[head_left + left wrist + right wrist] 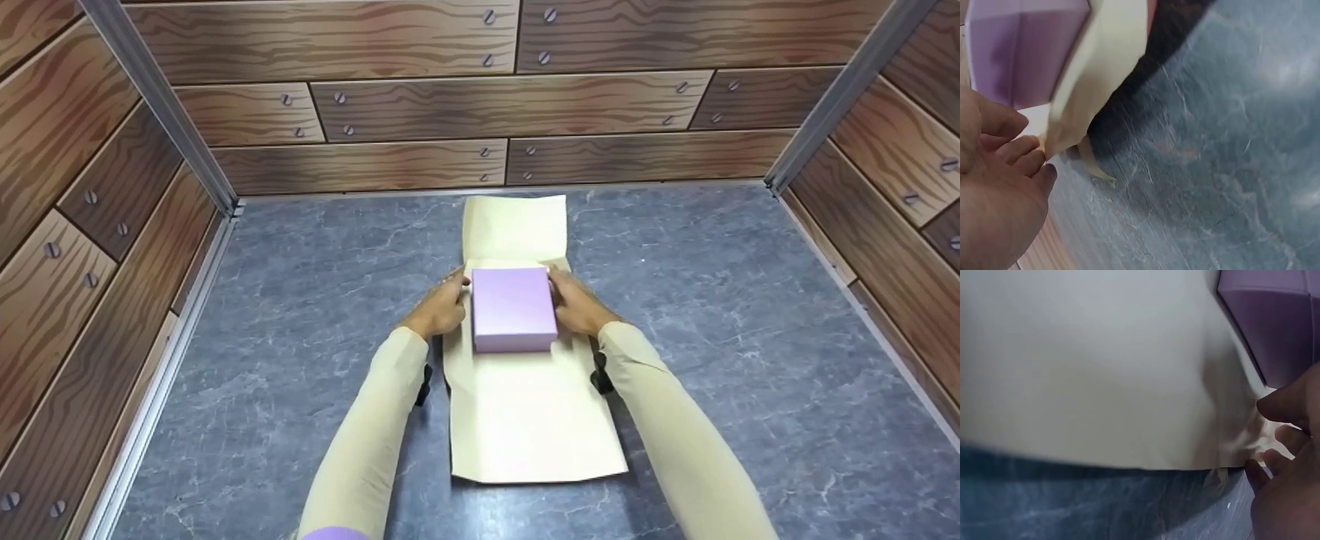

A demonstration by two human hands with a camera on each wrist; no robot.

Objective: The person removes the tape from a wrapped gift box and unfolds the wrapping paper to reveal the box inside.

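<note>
A lidded lilac box (pixel 514 304) sits on a long sheet of creased cream paper (pixel 536 420), toward its far half. My left hand (pixel 440 306) is at the box's left side, and my right hand (pixel 579 300) is at its right side. In the left wrist view, the relaxed, slightly bent fingers (pixel 1030 160) touch the edge of the paper beside the box, with the thumb apart from them. The right wrist view has the right fingers (pixel 1289 439) against the paper's edge near a box corner. Neither hand plainly pinches anything.
The sheet's far panel (pixel 515 225) is creased and angled up toward the back wall. Blue-grey marbled floor (pixel 300 315) surrounds the paper. Wood-patterned walls (pixel 420 109) with metal corner rails (pixel 161 112) stand at the back and both sides.
</note>
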